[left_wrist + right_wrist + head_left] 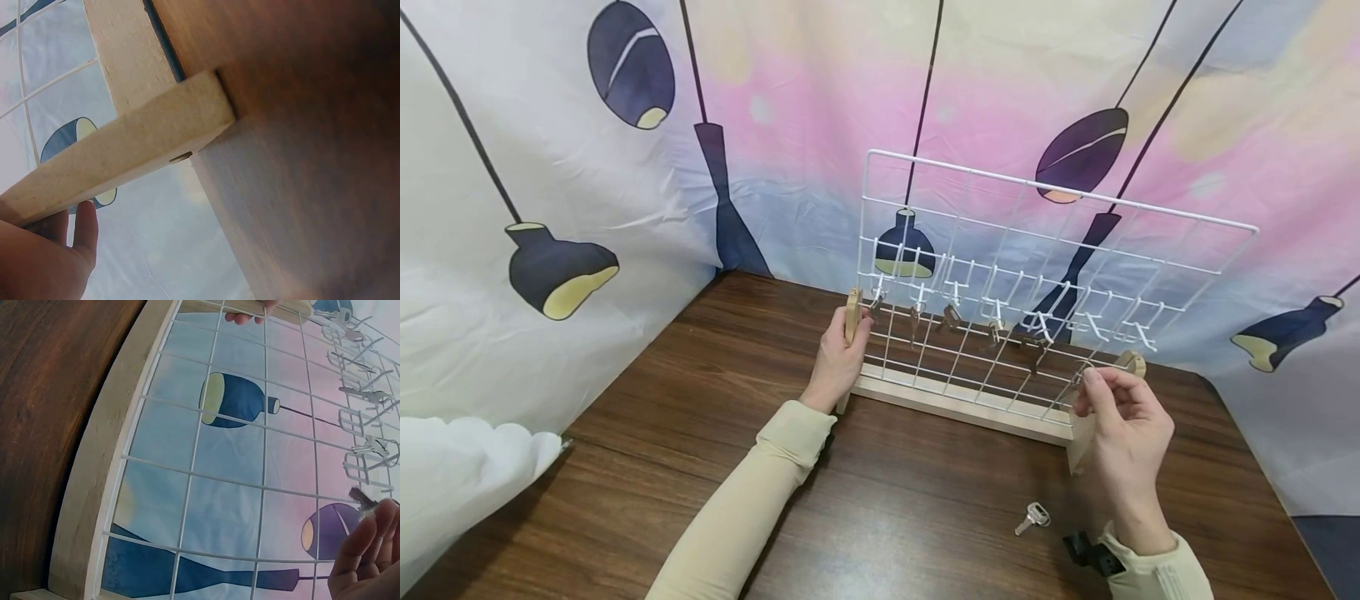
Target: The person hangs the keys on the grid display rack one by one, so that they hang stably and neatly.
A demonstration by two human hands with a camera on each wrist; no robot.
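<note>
A white wire grid rack (1060,183) stands upright on a wooden base (962,403). My left hand (838,354) grips the rack's wooden side post (852,315); in the left wrist view the fingers wrap that post (131,142). Several metal keys (951,315) hang from the white hooks along the grid. My right hand (1131,421) pinches a small key (362,499) between thumb and fingers, in front of the grid's right end and below the hooks. Two bare hooks (1093,325) stick out above that hand. Another silver key (1034,517) lies flat on the table.
The brown wood-grain table (880,508) extends around the rack. A cloth (760,108) printed with hanging lamps forms the backdrop close behind it. White scalloped fabric (467,467) overlaps the table at the left. The right wooden post (1131,362) stands partly behind my right hand.
</note>
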